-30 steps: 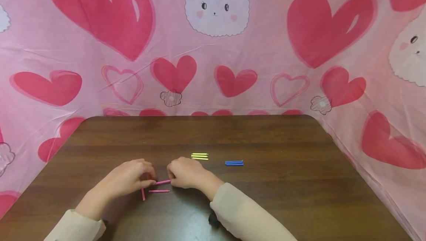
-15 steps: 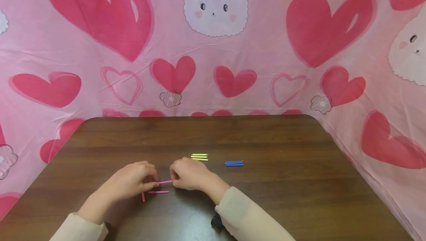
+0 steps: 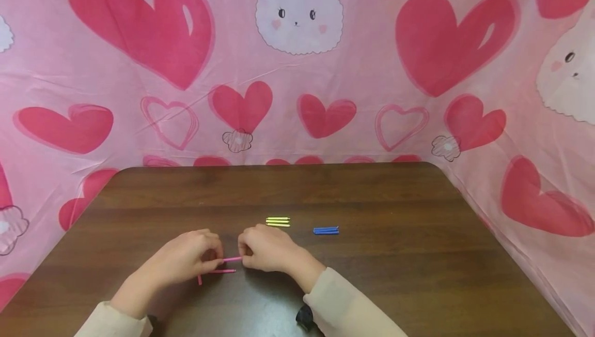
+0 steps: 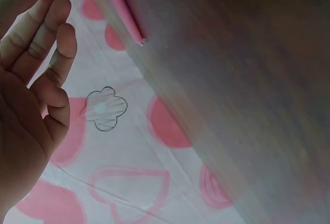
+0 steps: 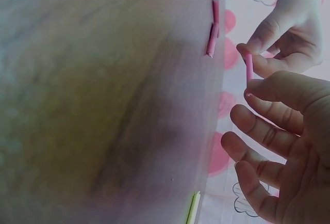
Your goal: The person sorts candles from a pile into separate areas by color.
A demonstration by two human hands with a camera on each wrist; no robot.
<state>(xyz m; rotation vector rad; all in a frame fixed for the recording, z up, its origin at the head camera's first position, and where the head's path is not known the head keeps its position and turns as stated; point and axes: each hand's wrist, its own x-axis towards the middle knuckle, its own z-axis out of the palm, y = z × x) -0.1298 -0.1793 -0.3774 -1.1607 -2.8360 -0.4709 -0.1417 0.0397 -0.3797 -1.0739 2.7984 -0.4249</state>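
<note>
Both hands meet over the near part of the bench (image 3: 372, 197) and share one pink stick (image 3: 232, 259) — the left hand (image 3: 186, 259) pinches its left end between thumb and fingertip, the right hand (image 3: 267, 249) pinches the other end, with the remaining fingers loosely curled. The stick hangs level between them, just above the wood. In the right wrist view the same pink stick (image 5: 249, 68) shows clamped between the two sets of fingertips.

The step in hand looks like setting this piece among its fellows: a second pink stick (image 3: 222, 271) lies flat just under the hands, on their near side, and a short pink piece (image 3: 200, 279) pokes out from beneath the left hand, roughly at right angles to it. The next move likely calls for a small, steady lowering and a clean release by both pinches, so that the loose sticks below are not nudged.

Beyond the right hand lie the yellow sticks (image 3: 278, 221), bundled side by side; farther to that hand's right, well apart, lie the blue sticks (image 3: 326, 230).

The bench is dark brown wood grain with rounded far corners. A pink cloth (image 3: 297, 78) printed with red hearts and white rabbits walls it in — behind and on both sides.
</note>
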